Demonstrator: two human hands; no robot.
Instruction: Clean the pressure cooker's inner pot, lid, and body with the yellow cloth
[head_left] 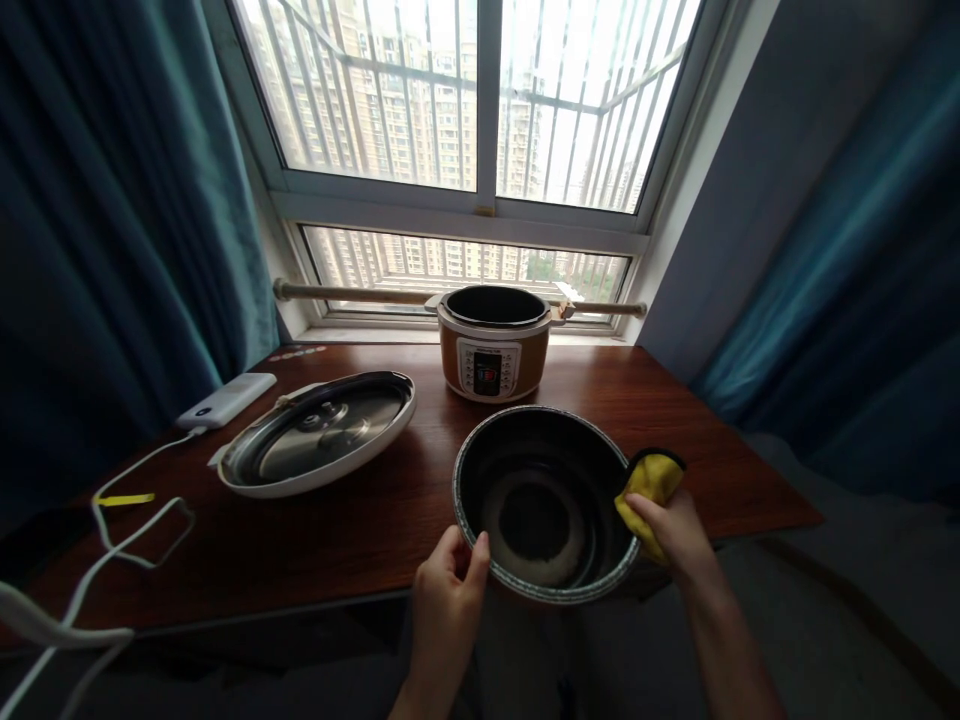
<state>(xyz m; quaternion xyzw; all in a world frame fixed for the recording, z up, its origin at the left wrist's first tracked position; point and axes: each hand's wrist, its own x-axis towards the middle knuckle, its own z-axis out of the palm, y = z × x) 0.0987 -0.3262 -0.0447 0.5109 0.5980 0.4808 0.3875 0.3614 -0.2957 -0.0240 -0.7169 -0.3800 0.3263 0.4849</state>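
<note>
A dark inner pot (536, 500) with a pale worn rim is tilted toward me over the front edge of the table. My left hand (448, 590) pinches its lower left rim between thumb and fingers. On the pot's right side, my right hand (675, 530) is closed around a yellow cleaning cloth (651, 495) with a dark edge, pressed to the rim. Behind the pot stands the brown and white electric cooker (493, 350), its top uncovered and its front panel facing me. The cooker's lid (322, 435) lies upside down to the left.
A white power bank (226, 400) with a white cable (112, 550) lies at the left of the wooden table (600, 385). Near it is a yellow strip (126, 499). A horizontal pole (360, 294) crosses before the window, and blue curtains (150, 200) hang on both sides.
</note>
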